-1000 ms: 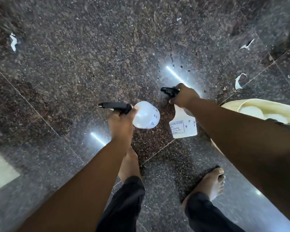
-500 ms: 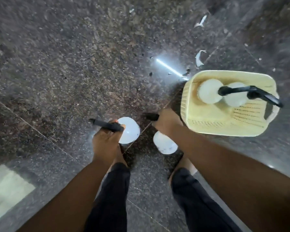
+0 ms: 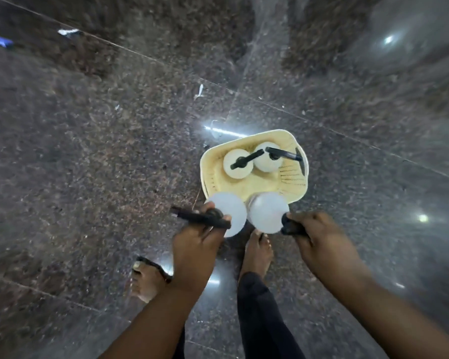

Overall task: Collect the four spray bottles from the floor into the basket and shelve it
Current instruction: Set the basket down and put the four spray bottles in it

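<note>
Head view: two spray bottles are held above the near edge of the basket.

The left hand (image 3: 195, 252) is closed around the black trigger head of the left spray bottle (image 3: 230, 216), and the right hand (image 3: 322, 242) is clamped on the head of the right spray bottle (image 3: 267, 216). Both white bottles are seen just beside each other over the near rim of the yellow basket (image 3: 293, 193), which is set on the dark speckled floor (image 3: 88, 164). Two more bottles (image 3: 237, 164) are stood inside it, toward its far edge.
</note>
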Action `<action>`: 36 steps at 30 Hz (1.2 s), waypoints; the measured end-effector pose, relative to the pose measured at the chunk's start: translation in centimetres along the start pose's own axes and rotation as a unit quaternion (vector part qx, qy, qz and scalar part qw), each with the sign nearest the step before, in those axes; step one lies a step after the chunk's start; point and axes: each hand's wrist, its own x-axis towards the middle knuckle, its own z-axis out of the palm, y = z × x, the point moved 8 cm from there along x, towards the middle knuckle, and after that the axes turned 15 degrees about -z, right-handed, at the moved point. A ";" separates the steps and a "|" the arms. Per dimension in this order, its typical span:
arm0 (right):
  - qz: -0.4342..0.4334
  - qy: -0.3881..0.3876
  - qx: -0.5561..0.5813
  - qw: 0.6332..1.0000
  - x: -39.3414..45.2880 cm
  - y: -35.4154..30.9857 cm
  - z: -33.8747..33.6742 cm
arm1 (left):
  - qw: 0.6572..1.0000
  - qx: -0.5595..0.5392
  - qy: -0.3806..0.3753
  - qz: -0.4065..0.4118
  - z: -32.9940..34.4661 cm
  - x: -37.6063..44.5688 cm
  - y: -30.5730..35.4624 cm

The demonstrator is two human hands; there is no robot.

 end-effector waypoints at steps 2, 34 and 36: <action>-0.019 0.018 -0.026 0.999 1.5 1.3 0.5 | 1.000 0.002 -0.007 0.002 3.1 2.0 0.7; -0.005 -0.049 0.015 0.999 10.3 8.7 8.0 | 0.985 0.126 0.069 -0.095 9.0 12.9 -4.4; 0.075 0.069 0.070 0.992 9.2 10.3 4.9 | 0.983 0.123 0.114 -0.079 6.5 12.2 -4.8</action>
